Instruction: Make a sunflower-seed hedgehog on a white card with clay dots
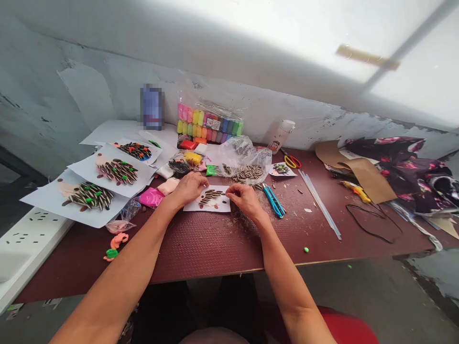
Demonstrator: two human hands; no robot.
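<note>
A small white card (pixel 223 205) lies on the brown table, with striped sunflower seeds (pixel 211 196) set in rows on a pale hedgehog shape. At its upper left edge, my left hand (pixel 191 188) rests with curled fingers close together; whatever lies between the fingertips is hidden. My right hand (pixel 246 199) is at the card's right edge, thumb and forefinger pinched over it, and anything between them is too small to make out. Just behind the right hand, a heap of sunflower seeds (pixel 249 173) spills from a clear plastic bag (pixel 238 149).
Finished-looking seed hedgehogs on paper sheets (pixel 107 217) are stacked left, beside a white power strip (pixel 27 246). A blue cutter (pixel 274 200), scissors (pixel 292 161), glue sticks (pixel 320 204) and a glue gun (pixel 355 191) lie right. Packs of coloured clay (pixel 210 125) stand behind.
</note>
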